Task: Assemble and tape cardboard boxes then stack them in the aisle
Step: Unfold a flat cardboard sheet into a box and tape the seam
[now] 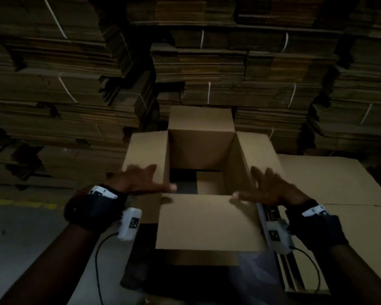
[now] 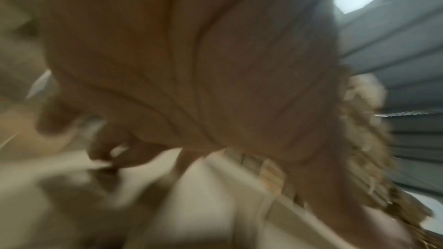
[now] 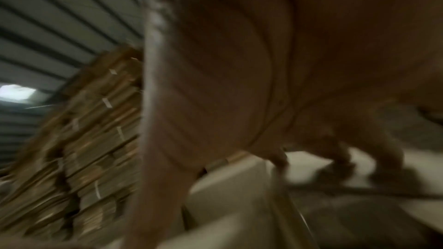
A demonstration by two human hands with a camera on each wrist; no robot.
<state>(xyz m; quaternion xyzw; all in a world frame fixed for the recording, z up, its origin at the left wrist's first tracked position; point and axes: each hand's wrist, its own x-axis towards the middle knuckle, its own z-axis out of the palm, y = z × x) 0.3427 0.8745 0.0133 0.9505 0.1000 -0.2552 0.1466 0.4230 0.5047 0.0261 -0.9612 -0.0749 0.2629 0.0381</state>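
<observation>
An open cardboard box (image 1: 201,150) stands in front of me with all its top flaps spread outward. My left hand (image 1: 141,179) lies spread over the left flap (image 1: 145,148), thumb pointing toward the box opening. My right hand (image 1: 271,188) lies spread over the right flap (image 1: 260,150), thumb at the near flap's (image 1: 209,223) corner. Both hands have straight fingers and grip nothing. Inside, the box's bottom flaps (image 1: 209,181) show a dark gap. Both wrist views are blurred, showing a palm (image 2: 191,63), another palm (image 3: 263,63) and pale cardboard below.
Tall strapped bundles of flat cardboard (image 1: 229,69) fill the wall behind the box. A flat cardboard sheet (image 1: 339,181) lies to the right. Grey floor (image 1: 20,238) with a yellow line (image 1: 20,203) is at the left.
</observation>
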